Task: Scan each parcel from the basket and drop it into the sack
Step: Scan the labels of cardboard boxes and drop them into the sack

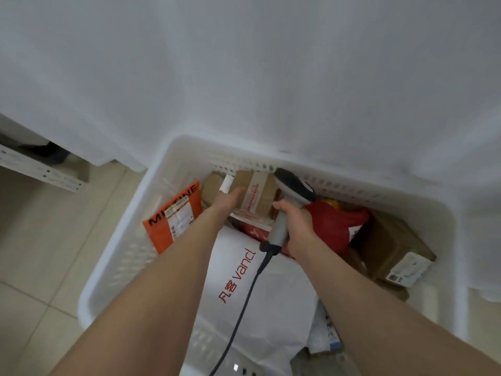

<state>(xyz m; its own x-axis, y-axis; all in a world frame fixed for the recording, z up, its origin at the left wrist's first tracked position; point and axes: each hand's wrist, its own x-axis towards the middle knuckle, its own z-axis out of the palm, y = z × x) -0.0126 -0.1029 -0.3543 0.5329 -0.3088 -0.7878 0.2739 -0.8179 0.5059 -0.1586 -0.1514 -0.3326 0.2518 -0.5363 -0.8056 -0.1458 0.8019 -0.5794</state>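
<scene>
Head view: left grip (230,199) rests with straight fingers on the taped brown box (260,194), upper centre of the white basket (189,147); it holds nothing.
Right grip (296,226): curled round the scanner (291,191) handle, just right of that box.
Step advice: take the box by its edges, lift it clear, turn its label toward the scanner.
Obstructions: orange mailer (173,215) leans at left; red bag (333,223) crowds the right; scanner cable (244,308) trails across the white bag (271,294).
Sack: not identifiable in frame.

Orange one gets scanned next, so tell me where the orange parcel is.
In the head view, the orange parcel rests against the left wall of the white basket, just left of the left hand and beside the taped brown box.
</scene>
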